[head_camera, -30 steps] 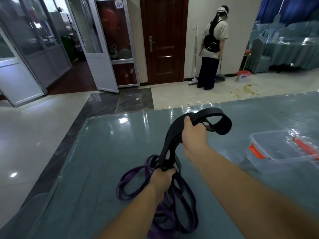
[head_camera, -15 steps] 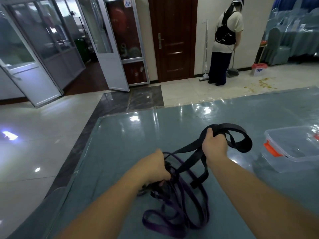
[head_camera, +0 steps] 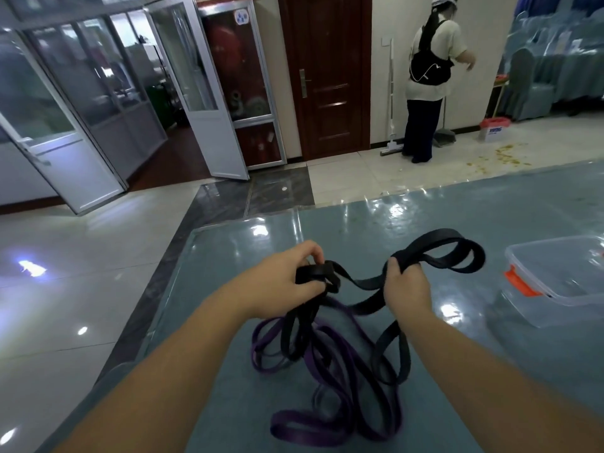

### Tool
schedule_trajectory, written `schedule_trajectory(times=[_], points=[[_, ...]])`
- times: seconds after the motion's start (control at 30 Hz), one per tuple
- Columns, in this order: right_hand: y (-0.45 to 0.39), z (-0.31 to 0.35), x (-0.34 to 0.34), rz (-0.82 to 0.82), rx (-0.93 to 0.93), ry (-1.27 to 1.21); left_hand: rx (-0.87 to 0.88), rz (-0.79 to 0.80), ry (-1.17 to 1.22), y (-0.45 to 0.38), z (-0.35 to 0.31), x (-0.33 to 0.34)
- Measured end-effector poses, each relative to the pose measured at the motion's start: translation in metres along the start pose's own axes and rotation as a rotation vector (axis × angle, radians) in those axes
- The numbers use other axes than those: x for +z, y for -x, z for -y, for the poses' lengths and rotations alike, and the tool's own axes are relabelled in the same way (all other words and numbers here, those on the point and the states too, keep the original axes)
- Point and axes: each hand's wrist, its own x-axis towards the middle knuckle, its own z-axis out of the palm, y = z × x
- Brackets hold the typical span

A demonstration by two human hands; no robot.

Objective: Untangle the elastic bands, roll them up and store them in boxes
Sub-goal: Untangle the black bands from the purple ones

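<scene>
A black elastic band stretches between both hands above the table. My right hand grips a bunch of its loops, which stick out to the right. My left hand pinches another folded part of the same band. Below them a purple elastic band lies tangled with the hanging black loops on the table. A clear plastic box with orange clips stands open at the right.
The table has a blue-grey glossy top; its left edge and far edge are close. Beyond it, a person stands by the wall near a dustpan, with litter on the floor. Glass doors stand open at the left.
My left hand rose from the tangle on the table and now holds a fold of the black band at the height of my right hand. The camera view shifted slightly.
</scene>
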Motion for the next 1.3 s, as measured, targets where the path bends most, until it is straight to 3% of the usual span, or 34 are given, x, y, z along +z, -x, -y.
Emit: schedule_trajectory(times=[0.13,0.27,0.4,0.5,0.57,0.7,0.87,1.03,1.2,1.3], points=[[0.02,-0.002,0.017,0.149,-0.17,0.144,0.034,-0.089,0.016,-0.009,0.004,0.012],[0.025,-0.019,0.027,0.267,-0.249,0.374,0.082,0.019,0.288,-0.009,0.009,0.009],[0.019,-0.033,0.017,0.317,-0.086,0.458,0.085,-0.057,0.615,-0.005,0.016,0.0],[0.008,-0.044,0.006,0.213,0.002,0.49,0.036,-0.166,0.93,-0.002,0.027,-0.008],[-0.001,-0.047,0.002,0.142,0.021,0.472,-0.002,-0.178,0.849,-0.001,0.038,-0.014],[-0.012,-0.04,-0.004,0.085,0.008,0.354,-0.158,-0.283,0.319,-0.004,0.042,-0.013],[-0.021,-0.025,-0.01,0.01,0.015,0.159,-0.289,-0.38,-0.003,-0.012,0.048,-0.015],[-0.028,-0.014,-0.019,-0.036,0.0,0.085,-0.284,-0.65,0.457,-0.018,0.047,-0.04],[-0.033,-0.014,-0.029,-0.077,0.027,0.084,-0.335,-0.868,0.391,-0.016,0.054,-0.067],[-0.033,-0.011,-0.037,-0.079,0.023,0.094,-0.279,-1.027,0.529,-0.01,0.058,-0.081]])
